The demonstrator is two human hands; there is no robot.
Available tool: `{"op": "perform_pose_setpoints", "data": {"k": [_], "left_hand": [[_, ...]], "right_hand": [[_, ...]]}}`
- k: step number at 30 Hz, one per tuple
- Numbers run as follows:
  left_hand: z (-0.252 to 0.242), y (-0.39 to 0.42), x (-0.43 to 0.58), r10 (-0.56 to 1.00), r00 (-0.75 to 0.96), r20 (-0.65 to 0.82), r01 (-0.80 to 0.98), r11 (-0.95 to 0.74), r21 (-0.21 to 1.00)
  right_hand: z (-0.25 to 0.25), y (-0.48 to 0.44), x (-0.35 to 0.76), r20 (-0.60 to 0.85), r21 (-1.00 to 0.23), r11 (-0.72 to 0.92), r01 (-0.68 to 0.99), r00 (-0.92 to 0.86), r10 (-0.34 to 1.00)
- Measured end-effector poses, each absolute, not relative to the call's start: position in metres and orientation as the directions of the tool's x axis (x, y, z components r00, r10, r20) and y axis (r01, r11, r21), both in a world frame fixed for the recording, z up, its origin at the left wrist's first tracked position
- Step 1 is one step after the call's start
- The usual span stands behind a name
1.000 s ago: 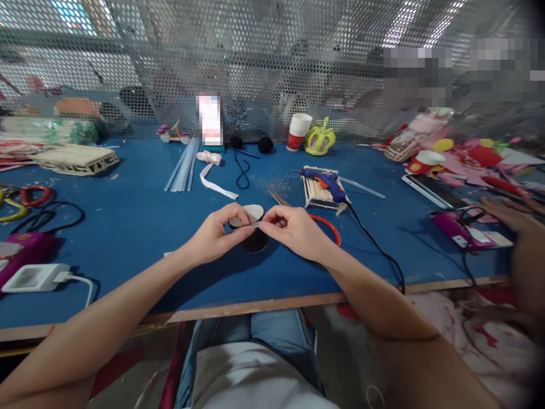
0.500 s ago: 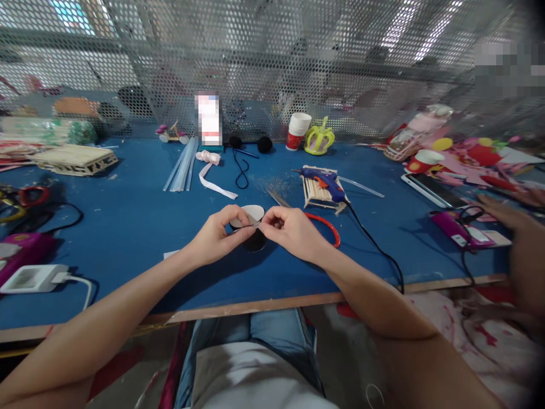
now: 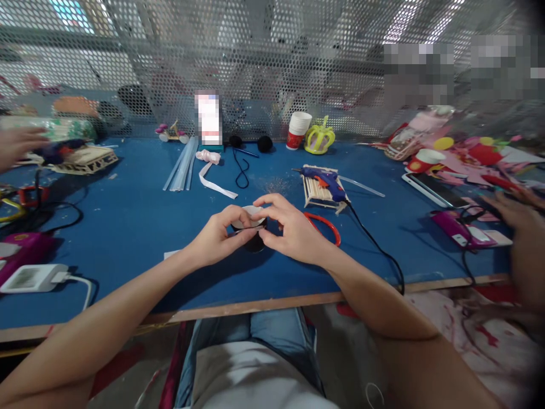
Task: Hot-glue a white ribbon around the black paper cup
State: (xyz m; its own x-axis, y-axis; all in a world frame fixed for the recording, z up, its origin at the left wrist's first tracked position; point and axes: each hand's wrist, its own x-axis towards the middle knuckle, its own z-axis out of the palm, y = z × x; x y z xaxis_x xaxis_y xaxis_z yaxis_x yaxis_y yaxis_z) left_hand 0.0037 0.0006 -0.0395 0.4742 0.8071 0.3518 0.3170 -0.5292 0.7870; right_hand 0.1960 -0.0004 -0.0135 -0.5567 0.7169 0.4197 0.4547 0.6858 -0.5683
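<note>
Both my hands meet over the middle of the blue table [image 3: 128, 227]. My left hand [image 3: 217, 238] pinches the edge of a small round black piece with a white top [image 3: 252, 222]. My right hand [image 3: 289, 230] curls over that same piece from the right, fingers wrapped round its rim. A red hoop [image 3: 327, 224] lies just right of my right hand. Behind it a blue glue gun [image 3: 327, 180] rests on a rack of wooden sticks [image 3: 315, 192], its black cord [image 3: 374, 244] running to the table's front edge.
Another person's hand [image 3: 517, 218] reaches over a magenta device [image 3: 457, 227] at the right; a second person's hand [image 3: 17, 145] shows at the far left. Clear glue sticks [image 3: 183, 165], pink ribbon [image 3: 210, 170], a paper cup [image 3: 298, 132] and a yellow crown [image 3: 320, 139] line the back by a mesh screen.
My right hand has gone from pinching the white disc's edge to curling over the piece, which has dropped flat. A hand has come into view at the far left.
</note>
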Motion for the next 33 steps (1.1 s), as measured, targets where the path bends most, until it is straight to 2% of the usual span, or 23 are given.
{"op": "perform_pose_setpoints", "data": {"k": [6,9,11,13,16,19,23,26,33], "left_hand": [[-0.032,0.002,0.002,0.757,0.529,0.383,0.307,-0.591,0.746],[-0.025,0.004,-0.003,0.751,0.498,0.435,0.392,-0.642,0.660],[-0.022,0.005,-0.007,0.787,0.452,0.420,0.476,-0.611,0.633],[-0.021,0.006,-0.011,0.848,0.410,0.337,0.517,-0.520,0.680],[-0.023,0.007,-0.013,0.894,0.387,0.225,0.449,-0.396,0.801],[-0.024,0.005,-0.012,0.895,0.382,0.233,0.351,-0.373,0.859],[-0.022,0.003,-0.010,0.877,0.386,0.284,0.406,-0.439,0.802],[-0.022,0.002,-0.008,0.865,0.423,0.269,0.468,-0.462,0.753],[-0.024,0.005,-0.008,0.865,0.460,0.203,0.423,-0.414,0.806]], "right_hand": [[-0.013,0.008,0.198,0.394,-0.597,0.697,0.397,-0.611,0.686],[-0.012,0.009,0.199,0.389,-0.610,0.665,0.432,-0.568,0.725],[-0.010,0.009,0.200,0.379,-0.618,0.638,0.460,-0.537,0.754],[-0.009,0.009,0.201,0.363,-0.622,0.620,0.479,-0.525,0.770],[-0.008,0.010,0.202,0.345,-0.618,0.609,0.497,-0.524,0.778],[-0.009,0.009,0.201,0.350,-0.606,0.612,0.508,-0.520,0.779],[-0.010,0.008,0.199,0.372,-0.582,0.638,0.504,-0.533,0.760],[-0.012,0.007,0.197,0.384,-0.569,0.660,0.491,-0.551,0.741],[-0.010,0.009,0.199,0.394,-0.544,0.684,0.486,-0.571,0.720]]}}
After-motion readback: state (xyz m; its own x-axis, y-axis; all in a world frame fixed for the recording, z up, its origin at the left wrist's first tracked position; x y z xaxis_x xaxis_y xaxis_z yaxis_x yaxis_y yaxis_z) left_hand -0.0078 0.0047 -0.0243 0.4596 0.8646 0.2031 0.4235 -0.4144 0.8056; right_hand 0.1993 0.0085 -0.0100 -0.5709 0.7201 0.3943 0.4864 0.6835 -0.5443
